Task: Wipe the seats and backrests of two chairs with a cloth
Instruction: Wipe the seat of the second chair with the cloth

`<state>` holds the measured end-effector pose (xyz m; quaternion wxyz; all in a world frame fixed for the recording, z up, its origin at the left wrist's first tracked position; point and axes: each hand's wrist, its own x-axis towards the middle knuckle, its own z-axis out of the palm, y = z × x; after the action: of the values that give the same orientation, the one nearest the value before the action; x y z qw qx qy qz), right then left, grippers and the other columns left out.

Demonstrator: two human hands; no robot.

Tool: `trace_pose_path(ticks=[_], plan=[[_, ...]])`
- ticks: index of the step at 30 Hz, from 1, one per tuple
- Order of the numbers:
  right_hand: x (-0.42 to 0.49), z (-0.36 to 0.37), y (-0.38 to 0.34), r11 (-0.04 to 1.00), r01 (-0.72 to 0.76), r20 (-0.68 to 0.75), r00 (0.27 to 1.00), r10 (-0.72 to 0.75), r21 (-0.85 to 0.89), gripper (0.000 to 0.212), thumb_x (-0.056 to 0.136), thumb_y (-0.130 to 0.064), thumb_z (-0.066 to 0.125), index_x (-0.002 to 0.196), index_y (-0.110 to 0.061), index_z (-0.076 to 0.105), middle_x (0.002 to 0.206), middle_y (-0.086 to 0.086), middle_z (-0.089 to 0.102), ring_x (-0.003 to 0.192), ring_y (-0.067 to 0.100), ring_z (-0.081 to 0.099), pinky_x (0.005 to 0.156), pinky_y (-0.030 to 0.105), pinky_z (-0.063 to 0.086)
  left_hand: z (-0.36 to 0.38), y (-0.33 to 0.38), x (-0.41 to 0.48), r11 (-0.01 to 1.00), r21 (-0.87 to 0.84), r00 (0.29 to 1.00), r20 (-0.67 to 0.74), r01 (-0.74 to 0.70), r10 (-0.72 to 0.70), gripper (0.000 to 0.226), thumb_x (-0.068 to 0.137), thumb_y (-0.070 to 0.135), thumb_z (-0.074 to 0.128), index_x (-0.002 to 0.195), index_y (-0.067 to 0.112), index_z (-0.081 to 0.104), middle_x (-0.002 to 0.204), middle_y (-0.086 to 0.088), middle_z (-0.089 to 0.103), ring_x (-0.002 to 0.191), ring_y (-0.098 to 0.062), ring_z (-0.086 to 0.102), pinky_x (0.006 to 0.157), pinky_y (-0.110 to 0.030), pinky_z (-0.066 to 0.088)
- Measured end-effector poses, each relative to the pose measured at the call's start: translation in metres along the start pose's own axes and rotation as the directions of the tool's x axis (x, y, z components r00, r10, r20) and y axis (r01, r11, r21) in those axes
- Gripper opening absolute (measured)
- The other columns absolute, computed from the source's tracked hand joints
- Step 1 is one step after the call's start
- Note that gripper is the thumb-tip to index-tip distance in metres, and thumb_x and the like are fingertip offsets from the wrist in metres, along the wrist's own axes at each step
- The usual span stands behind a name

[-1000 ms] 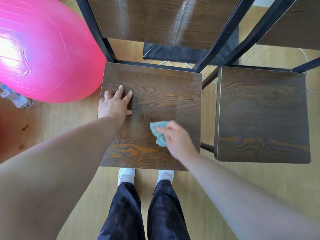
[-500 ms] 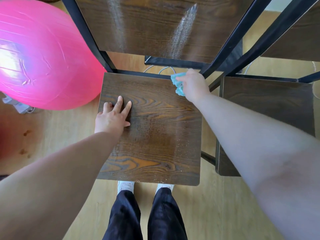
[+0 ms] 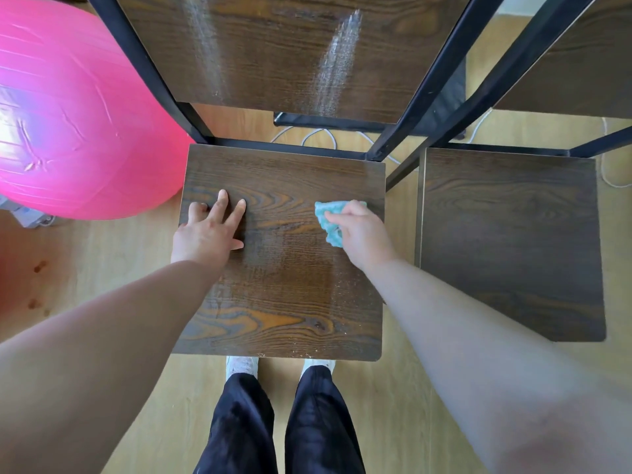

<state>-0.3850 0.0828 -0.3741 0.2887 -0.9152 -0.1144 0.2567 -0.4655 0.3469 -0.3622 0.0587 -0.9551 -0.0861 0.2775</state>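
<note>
Back from the corner, our right hand (image 3: 363, 234) grips the cloth (image 3: 329, 213), left hand (image 3: 205, 234) flat; streaked backrest (image 3: 273, 63), second chair (image 3: 513, 241) likely remain.

I see my left hand (image 3: 208, 234) flat on the centre seat (image 3: 287, 285), my right hand (image 3: 362, 234) gripping the cloth (image 3: 328, 213) there; pink ball (image 3: 75, 124) upper left.

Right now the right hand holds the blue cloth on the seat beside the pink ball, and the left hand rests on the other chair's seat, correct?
Not quite: the head view shows the left hand resting on the same seat as the blue cloth, beside the pink ball, not the other chair's seat. The rest holds.
</note>
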Motion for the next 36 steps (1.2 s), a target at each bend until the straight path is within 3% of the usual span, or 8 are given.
trace_pose_path(ticks=[4,8,17,23,28,30,33,36], plan=[[-0.036,0.021,0.014,0.982,0.167,0.033,0.986,-0.165,-0.085,0.028,0.095,-0.005,0.059,0.118,-0.016,0.070,0.096,-0.009,0.046,0.091,0.012,0.045,0.077,0.031,0.048,0.000,-0.001,-0.001,1.000,0.001,1.000,-0.006,0.001,-0.001,0.074,0.099,0.053,0.043,0.156,0.040,0.000,0.164,0.007,0.000,0.133,-0.027,0.024,0.064,-0.032,0.048],[-0.076,0.038,0.022,0.969,0.233,0.050,0.972,-0.229,-0.086,0.038,0.088,0.005,0.062,0.120,-0.013,0.070,0.090,-0.009,0.043,0.087,0.010,0.041,0.071,0.025,0.040,0.001,-0.002,-0.001,1.000,0.011,1.000,-0.006,-0.005,0.005,0.073,0.099,0.053,0.042,0.156,0.040,-0.001,0.164,0.007,-0.001,0.132,-0.028,0.024,0.060,-0.033,0.046],[-0.165,0.069,0.034,0.978,0.197,0.158,0.970,-0.185,-0.068,0.046,0.083,0.008,0.066,0.122,-0.016,0.069,0.090,-0.007,0.050,0.084,0.007,0.041,0.069,0.021,0.037,0.003,-0.003,-0.001,1.000,-0.025,1.000,-0.014,-0.004,0.004,0.071,0.099,0.055,0.041,0.156,0.041,0.000,0.164,0.008,0.000,0.131,-0.029,0.023,0.065,-0.035,0.049],[-0.171,0.056,0.027,0.984,0.171,0.282,0.947,-0.150,-0.048,0.042,0.097,-0.004,0.053,0.133,-0.023,0.061,0.108,-0.004,0.055,0.097,0.013,0.051,0.078,0.020,0.039,0.005,-0.001,0.000,1.000,-0.012,1.000,-0.023,0.001,-0.001,0.072,0.099,0.054,0.040,0.156,0.040,-0.002,0.164,0.007,-0.001,0.130,-0.029,0.023,0.062,-0.034,0.049],[-0.096,0.007,0.023,0.993,0.118,-0.050,0.992,-0.116,0.023,0.035,0.095,-0.001,0.054,0.119,-0.018,0.071,0.100,-0.003,0.053,0.083,0.018,0.056,0.074,0.029,0.047,0.009,-0.001,0.001,1.000,0.009,1.000,-0.031,-0.003,0.003,0.073,0.100,0.054,0.038,0.156,0.039,-0.006,0.164,0.006,-0.005,0.134,-0.028,0.022,0.067,-0.033,0.054],[-0.049,-0.023,0.022,0.996,0.071,-0.188,0.980,-0.061,0.045,0.029,0.096,-0.001,0.053,0.114,-0.012,0.073,0.099,0.001,0.052,0.086,0.013,0.058,0.077,0.021,0.046,0.009,0.000,0.001,1.000,0.013,1.000,-0.026,-0.004,0.005,0.073,0.100,0.054,0.037,0.156,0.039,-0.008,0.164,0.006,-0.006,0.134,-0.028,0.021,0.068,-0.032,0.054],[0.011,-0.062,0.016,0.990,-0.009,-0.246,0.968,0.044,0.140,0.023,0.099,-0.004,0.051,0.110,-0.005,0.071,0.104,0.006,0.054,0.085,-0.004,0.058,0.070,0.005,0.043,0.009,0.001,0.001,1.000,0.024,1.000,-0.018,-0.003,0.003,0.074,0.100,0.054,0.036,0.156,0.038,-0.010,0.164,0.006,-0.008,0.135,-0.028,0.020,0.070,-0.033,0.056],[0.051,-0.080,0.017,0.974,-0.095,-0.236,0.961,0.144,0.206,0.019,0.099,-0.013,0.053,0.108,-0.007,0.068,0.096,-0.005,0.056,0.083,0.007,0.058,0.064,0.015,0.049,0.009,0.002,0.000,0.999,0.052,1.000,-0.022,-0.006,0.007,0.075,0.100,0.054,0.035,0.156,0.037,-0.011,0.163,0.005,-0.008,0.135,-0.028,0.020,0.066,-0.030,0.051]])
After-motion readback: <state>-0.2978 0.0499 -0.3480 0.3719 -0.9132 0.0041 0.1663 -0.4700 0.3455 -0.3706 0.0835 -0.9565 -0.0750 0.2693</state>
